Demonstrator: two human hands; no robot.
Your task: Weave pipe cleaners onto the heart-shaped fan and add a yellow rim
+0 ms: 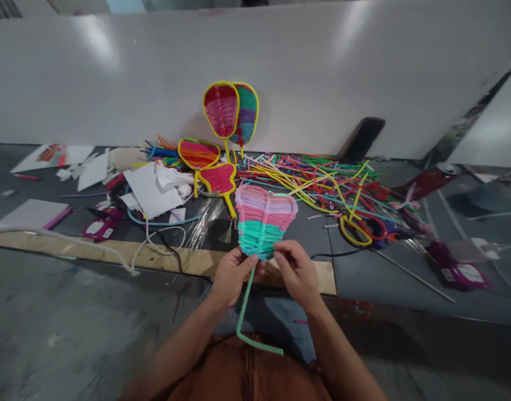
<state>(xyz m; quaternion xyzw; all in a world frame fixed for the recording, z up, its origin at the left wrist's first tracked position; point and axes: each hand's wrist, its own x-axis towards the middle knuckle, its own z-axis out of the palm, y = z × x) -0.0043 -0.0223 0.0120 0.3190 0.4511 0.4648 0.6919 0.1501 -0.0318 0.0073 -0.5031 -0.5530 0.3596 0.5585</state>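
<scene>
Between my two hands is a fan-shaped pipe-cleaner piece [266,214], pink and lilac at the top and turquoise below. My left hand [232,277] is closed on its lower left edge, the thumb lying across the front. The fingers of my right hand [296,273] pinch its lower right edge. From its bottom a pale green pipe-cleaner stem [246,301] hangs down and bends to the right in front of my body. The fingers behind the piece are mostly hidden.
Finished fans [221,108] lean against the white board [155,83]. Loose pipe cleaners [280,172] are heaped behind my hands. Scissors [355,231] lie to the right, near a purple glue gun [453,267]. White papers [149,189], cables and another glue gun [103,224] are left.
</scene>
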